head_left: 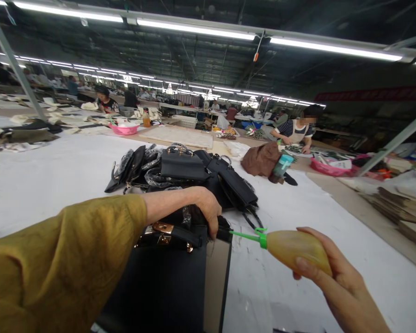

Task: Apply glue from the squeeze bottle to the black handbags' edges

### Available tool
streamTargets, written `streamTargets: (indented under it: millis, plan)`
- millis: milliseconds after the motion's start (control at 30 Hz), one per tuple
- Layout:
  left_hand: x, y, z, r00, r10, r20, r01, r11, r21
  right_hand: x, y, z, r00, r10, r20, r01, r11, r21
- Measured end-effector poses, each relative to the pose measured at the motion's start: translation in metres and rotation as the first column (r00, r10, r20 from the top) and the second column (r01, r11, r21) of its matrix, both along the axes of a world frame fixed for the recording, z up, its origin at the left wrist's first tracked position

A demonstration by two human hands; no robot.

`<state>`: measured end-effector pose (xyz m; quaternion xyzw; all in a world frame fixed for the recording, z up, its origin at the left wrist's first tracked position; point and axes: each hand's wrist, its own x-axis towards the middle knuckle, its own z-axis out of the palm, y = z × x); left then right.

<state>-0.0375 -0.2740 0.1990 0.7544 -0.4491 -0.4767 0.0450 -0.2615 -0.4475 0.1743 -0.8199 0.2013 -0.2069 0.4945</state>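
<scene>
In the lower middle of the head view stands a black handbag (159,282) with gold-coloured hardware and a beige panel along its right side. My left hand (208,208) reaches across its top, fingers bent down and closed on the upper right corner; the fingertips are partly hidden. At the right, my right hand (333,266) is wrapped round a squeeze bottle (291,249) of amber liquid. The bottle lies tilted on its side, its thin green nozzle pointing left, with the tip close to the bag's upper right edge.
Several black handbags (183,165), some with clear plastic wrapping, are piled behind on the white-covered table (48,185). Beyond them are a brown cloth (260,159), a turquoise-lidded bottle (283,165) and a pink basin (124,128). A co-worker (298,129) works at the far right.
</scene>
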Motion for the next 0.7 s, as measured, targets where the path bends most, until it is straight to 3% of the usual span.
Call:
streamTargets:
  millis: [100,367,700]
  plan:
    - [0.001,-0.001,-0.001,0.999,0.003,-0.044,0.002,0.992,0.125,0.0,-0.001,-0.004,1.0,-0.005,0.029,0.006,1.0,-0.02]
    - [0.003,-0.001,0.0,0.998,0.032,-0.062,-0.023,0.99,0.138,-0.004,-0.026,-0.017,0.989,0.041,0.141,-0.007,0.972,-0.236]
    - [0.01,-0.001,-0.009,0.992,0.074,-0.105,-0.059,0.989,0.139,-0.016,-0.01,-0.023,0.986,0.092,0.137,-0.061,0.975,-0.212]
